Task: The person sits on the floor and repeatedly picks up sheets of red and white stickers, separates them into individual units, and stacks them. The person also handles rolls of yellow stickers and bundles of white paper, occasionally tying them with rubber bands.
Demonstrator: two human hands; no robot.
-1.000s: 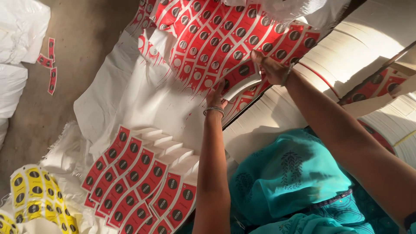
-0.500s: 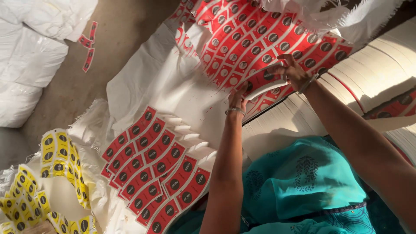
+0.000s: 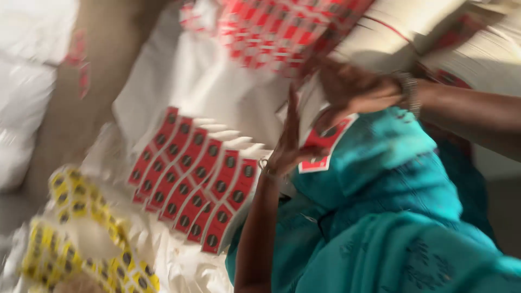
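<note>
The picture is blurred by motion. My left hand [image 3: 287, 144] is raised with its fingers straight, pressed against the edge of a small stack of red labels [image 3: 321, 146] above my teal-clad lap. My right hand [image 3: 355, 92] grips the same stack from above, a bangle on its wrist. Fanned rows of red labels with dark round marks [image 3: 198, 179] lie on white cloth [image 3: 179, 81] just left of my left forearm. More red label sheets [image 3: 282, 30] lie at the top.
Yellow labels with dark round marks [image 3: 81, 228] lie at the lower left. White sacks [image 3: 27, 70] sit at the left on the brown floor [image 3: 103, 65]. Tall stacks of pale sheets [image 3: 429, 21] fill the upper right. My teal garment [image 3: 391, 217] covers the lower right.
Both hands have pulled back from the far red label sheets toward my lap, bringing a small stack of red labels with them. The view has swung and blurred.
</note>
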